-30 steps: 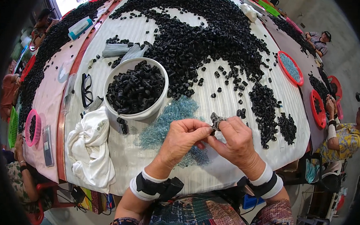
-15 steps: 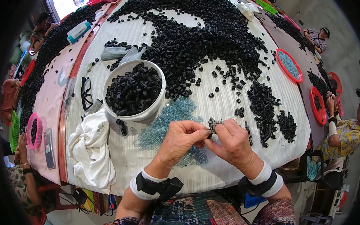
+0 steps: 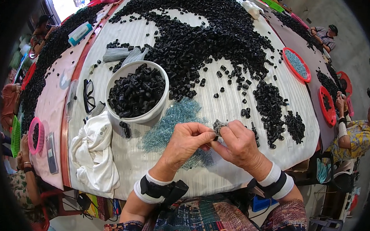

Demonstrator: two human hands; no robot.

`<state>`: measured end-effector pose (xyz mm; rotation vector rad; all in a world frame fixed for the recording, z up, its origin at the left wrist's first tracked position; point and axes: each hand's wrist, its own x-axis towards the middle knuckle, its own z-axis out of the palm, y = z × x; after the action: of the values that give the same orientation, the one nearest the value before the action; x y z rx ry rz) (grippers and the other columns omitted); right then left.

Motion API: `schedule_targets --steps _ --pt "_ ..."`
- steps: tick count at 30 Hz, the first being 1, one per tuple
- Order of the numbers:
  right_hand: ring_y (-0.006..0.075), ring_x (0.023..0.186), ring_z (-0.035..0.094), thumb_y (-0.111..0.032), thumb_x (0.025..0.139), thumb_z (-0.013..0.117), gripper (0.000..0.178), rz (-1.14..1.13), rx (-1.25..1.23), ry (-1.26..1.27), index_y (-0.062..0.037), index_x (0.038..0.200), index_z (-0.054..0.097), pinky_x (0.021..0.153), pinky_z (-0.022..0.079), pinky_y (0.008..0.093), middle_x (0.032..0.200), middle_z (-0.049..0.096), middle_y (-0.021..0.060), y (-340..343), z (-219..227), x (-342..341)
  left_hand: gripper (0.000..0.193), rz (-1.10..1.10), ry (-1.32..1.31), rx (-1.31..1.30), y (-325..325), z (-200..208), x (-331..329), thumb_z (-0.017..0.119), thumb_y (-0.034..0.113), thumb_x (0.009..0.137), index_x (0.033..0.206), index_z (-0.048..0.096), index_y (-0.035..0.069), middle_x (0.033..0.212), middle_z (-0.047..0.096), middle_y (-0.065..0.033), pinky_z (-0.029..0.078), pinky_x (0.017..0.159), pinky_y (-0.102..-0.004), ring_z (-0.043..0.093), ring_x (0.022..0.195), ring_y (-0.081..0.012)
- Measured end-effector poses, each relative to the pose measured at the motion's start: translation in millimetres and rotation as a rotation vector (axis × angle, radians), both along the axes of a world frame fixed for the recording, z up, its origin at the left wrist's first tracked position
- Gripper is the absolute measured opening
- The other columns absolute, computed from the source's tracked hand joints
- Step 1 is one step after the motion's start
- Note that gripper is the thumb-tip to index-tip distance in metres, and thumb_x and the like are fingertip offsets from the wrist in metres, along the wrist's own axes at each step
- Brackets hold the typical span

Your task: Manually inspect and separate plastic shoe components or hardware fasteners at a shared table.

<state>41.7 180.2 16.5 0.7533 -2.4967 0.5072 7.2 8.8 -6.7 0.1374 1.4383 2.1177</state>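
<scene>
Both hands meet over the near middle of the table. My left hand [image 3: 185, 143] pinches a small black plastic part [image 3: 215, 138] between thumb and fingertips. Thumb and fingers of my right hand [image 3: 242, 146] close in on the same part from the other side, so its exact shape is mostly hidden. Against the right fingers shows a small clump of fine, shiny pieces [image 3: 219, 126], too small to make out. Below and left of the hands spreads a pile of tiny bluish, spring-like pieces [image 3: 172, 119]. A white bucket [image 3: 165, 99] full of black plastic parts [image 3: 136, 90] stands left of it.
A large heap of black parts [image 3: 204, 42] covers the far table, with smaller piles [image 3: 269, 111] to the right. Eyeglasses [image 3: 88, 95] and a white cloth [image 3: 93, 153] lie left. A red basket [image 3: 296, 64] holds bluish pieces. Other people sit at both sides.
My hands keep almost the same pinch and place. The right forearm has shifted slightly to the right.
</scene>
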Motion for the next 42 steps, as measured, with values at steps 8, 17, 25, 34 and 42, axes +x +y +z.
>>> schedule_targets --steps 8,17,25,34,42 --pt "0.0246 0.061 0.052 -0.009 0.064 0.070 0.023 0.004 0.025 0.015 -0.0044 0.071 0.049 0.051 0.044 0.0341 0.067 0.046 0.0086 -1 0 1 0.011 -0.010 0.024 0.039 0 -2 1 0.067 0.006 0.083 0.087 0.067 -0.003 0.075 0.065 -0.0057 0.050 0.058 -0.0216 0.059 0.063 -0.0101" --pt "0.0264 0.062 0.053 -0.007 0.066 0.069 0.021 -0.050 -0.061 -0.036 -0.0026 0.075 0.051 0.052 0.046 0.0340 0.069 0.048 0.0099 -2 8 6 0.015 -0.043 0.027 0.058 0 -1 -1 0.070 0.008 0.082 0.092 0.066 -0.002 0.081 0.066 -0.0050 0.051 0.061 -0.0222 0.061 0.069 -0.0097" --pt "0.0156 0.063 0.058 -0.001 0.079 0.063 0.010 -0.073 -0.546 -0.436 0.0027 0.085 0.057 0.050 0.047 0.0265 0.076 0.054 0.0092 8 9 9 0.017 -0.055 0.030 0.045 0 4 0 0.069 0.009 0.083 0.095 0.065 -0.002 0.082 0.066 -0.0054 0.050 0.061 -0.0221 0.061 0.070 -0.0094" --pt "0.0135 0.066 0.058 0.003 0.078 0.062 0.011 -0.066 -0.854 -0.460 0.0020 0.089 0.059 0.055 0.049 0.0244 0.078 0.056 0.0081 -2 -1 4 0.016 -0.030 0.072 -0.001 1 3 -1 0.069 0.009 0.083 0.095 0.065 -0.001 0.083 0.066 -0.0074 0.053 0.061 -0.0234 0.064 0.073 -0.0129" --pt "0.0173 0.063 0.059 0.005 0.075 0.066 0.017 -0.163 -0.599 -0.219 0.0009 0.090 0.060 0.055 0.048 0.0300 0.071 0.057 0.0094 -9 5 1 0.015 0.045 0.082 -0.004 3 7 0 0.069 0.010 0.083 0.095 0.067 0.000 0.082 0.068 -0.0060 0.052 0.059 -0.0214 0.065 0.074 -0.0117"
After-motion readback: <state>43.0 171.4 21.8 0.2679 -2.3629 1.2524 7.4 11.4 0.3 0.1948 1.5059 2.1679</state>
